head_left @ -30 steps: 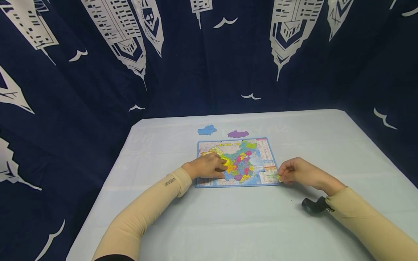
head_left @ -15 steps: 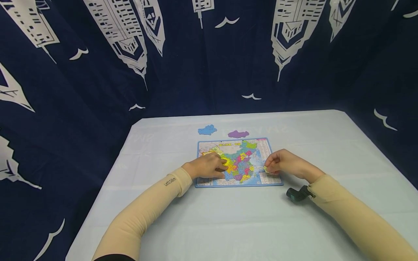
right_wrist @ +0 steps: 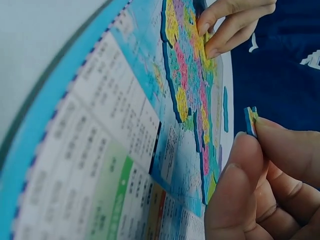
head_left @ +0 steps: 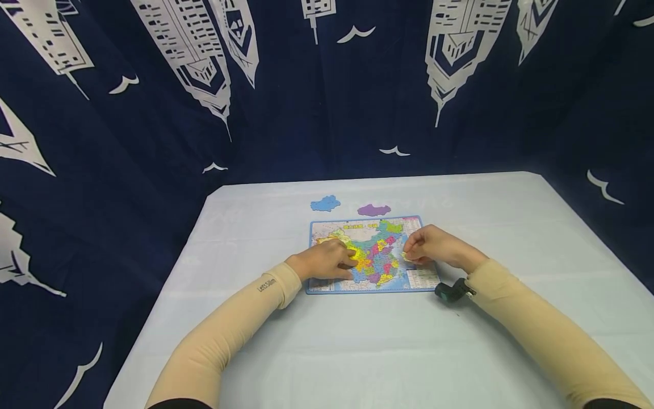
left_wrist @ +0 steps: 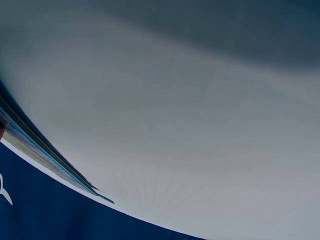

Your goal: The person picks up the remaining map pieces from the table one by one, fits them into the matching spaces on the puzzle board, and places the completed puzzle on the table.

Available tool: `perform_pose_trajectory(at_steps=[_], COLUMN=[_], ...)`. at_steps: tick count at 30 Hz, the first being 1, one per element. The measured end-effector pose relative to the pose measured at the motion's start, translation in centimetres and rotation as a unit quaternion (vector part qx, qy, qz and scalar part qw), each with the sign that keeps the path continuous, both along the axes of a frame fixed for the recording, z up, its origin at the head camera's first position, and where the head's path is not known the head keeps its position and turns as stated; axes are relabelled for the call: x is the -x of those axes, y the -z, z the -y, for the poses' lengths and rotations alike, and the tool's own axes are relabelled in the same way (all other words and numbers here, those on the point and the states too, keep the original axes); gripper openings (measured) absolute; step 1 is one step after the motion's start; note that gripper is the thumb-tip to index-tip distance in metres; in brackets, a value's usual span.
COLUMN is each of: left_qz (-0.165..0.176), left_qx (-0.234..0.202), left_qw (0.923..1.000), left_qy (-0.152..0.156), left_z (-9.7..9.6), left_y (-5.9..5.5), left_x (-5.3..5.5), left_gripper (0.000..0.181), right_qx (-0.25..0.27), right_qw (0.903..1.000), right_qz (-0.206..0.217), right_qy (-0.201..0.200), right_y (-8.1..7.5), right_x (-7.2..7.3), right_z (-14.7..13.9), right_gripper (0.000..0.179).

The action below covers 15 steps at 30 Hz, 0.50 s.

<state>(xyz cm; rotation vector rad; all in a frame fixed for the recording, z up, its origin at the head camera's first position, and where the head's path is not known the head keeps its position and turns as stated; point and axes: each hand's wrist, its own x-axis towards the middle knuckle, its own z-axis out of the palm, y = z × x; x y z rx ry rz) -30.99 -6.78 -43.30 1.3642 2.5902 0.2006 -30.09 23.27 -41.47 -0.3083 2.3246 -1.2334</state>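
A map puzzle board [head_left: 423, 278] with a blue border lies flat on the white table, its many-coloured map pieces set in the middle. My left hand [head_left: 329, 260] rests on the board's left part, and its fingertips touch the pieces in the right wrist view. Above the right side of the board, my right hand [head_left: 434, 245] pinches a small yellow puzzle piece [right_wrist: 251, 121] between thumb and fingers. That piece is raised clear of the board, with its blue edge showing. The left wrist view has mostly table, with the board's edge at far left.
Behind the board lie a blue puzzle piece [head_left: 325, 203] and a purple puzzle piece [head_left: 374, 210]. The white table [head_left: 327, 352] reaches back to a dark blue curtain [head_left: 317, 113] with white building prints. A black wrist camera [head_left: 452, 292] hangs under the right wrist.
My right hand has moved left and away from me, from the board's lower right edge to over its right part, carrying the yellow puzzle piece. The left hand has stayed still.
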Motion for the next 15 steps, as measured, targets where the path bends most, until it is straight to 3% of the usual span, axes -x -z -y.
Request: perform_pose_trajectory(at_steps=[15], left_qz=[0.000], left_qx=[0.003], left_qw=[1.0000], left_qy=[-0.007], left_z=[0.0], left_y=[-0.2], left_x=[-0.2], left_gripper=[0.042], right_qx=[-0.031], right_qw=[0.9995], right_qz=[-0.009], right_qy=[-0.005], right_y=[0.2], right_x=[1.6], right_z=[1.8], right_gripper=[0.010])
